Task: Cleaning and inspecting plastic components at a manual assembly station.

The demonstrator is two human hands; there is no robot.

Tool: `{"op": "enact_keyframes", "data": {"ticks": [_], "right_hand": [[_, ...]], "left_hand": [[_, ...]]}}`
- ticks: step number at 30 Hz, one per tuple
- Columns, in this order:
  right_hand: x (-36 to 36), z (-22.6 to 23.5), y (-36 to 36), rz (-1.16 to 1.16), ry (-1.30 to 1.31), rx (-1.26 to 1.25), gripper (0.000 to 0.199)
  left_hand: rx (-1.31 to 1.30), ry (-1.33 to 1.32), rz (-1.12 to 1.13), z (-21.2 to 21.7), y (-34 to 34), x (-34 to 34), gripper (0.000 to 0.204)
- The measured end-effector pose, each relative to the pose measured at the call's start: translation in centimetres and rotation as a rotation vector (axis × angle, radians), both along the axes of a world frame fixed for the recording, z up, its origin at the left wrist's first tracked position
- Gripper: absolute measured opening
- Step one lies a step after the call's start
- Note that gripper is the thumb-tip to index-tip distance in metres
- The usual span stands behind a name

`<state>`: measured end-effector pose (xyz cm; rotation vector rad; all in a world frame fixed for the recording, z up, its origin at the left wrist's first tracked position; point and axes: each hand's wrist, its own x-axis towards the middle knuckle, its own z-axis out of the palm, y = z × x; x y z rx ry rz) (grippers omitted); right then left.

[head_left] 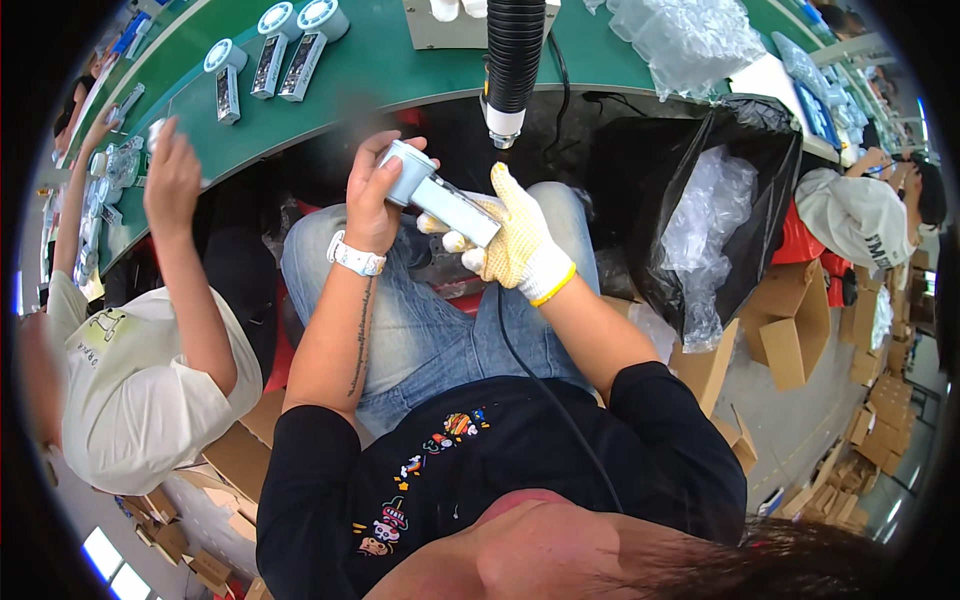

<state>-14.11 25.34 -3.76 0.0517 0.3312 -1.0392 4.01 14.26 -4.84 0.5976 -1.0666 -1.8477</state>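
Handheld fan [438, 195], pale grey-blue with a round head and a flat rectangular handle, sits between your two hands over your lap, just below the green table [400, 70] edge. Its long axis runs on a slant, from the round head at about 10 o'clock down to the handle end at about 4 o'clock, so the head points up and to your left, toward the table. Your left hand [375, 195], bare with a white wristband, has its fingers curled around the round head, gripping it. Your right hand [515, 240], in a yellow-dotted knit glove, grasps the handle end from below, fingers wrapped under it and thumb along its side. At 12 o'clock from the fan, just beside it, hangs a black ribbed nozzle [514, 60] with a white tip aimed down at the fan; whether the tip touches it you cannot tell. Farther along the table at 10 o'clock lie several similar fans [285, 50] in a row. At 9 o'clock another person's raised hand [172, 175] is near the table edge. At 3 o'clock a black bin bag [700, 200] holds clear plastic wrap, with cardboard boxes [790, 320] beyond it.
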Motion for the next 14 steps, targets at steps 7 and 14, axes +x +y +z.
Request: {"op": "enact_keyframes", "data": {"ticks": [7,14], "right_hand": [[-1.0,-2.5,0.1,0.005,0.034,-0.053,0.079],[-2.2,1.7,2.1,-0.298,1.814,-0.829,0.087]], "left_hand": [[0.128,-0.149,-0.059,0.4,-0.2,0.0,0.052],[0.101,-0.446,-0.401,-0.3,-1.0,1.3,0.078]]}}
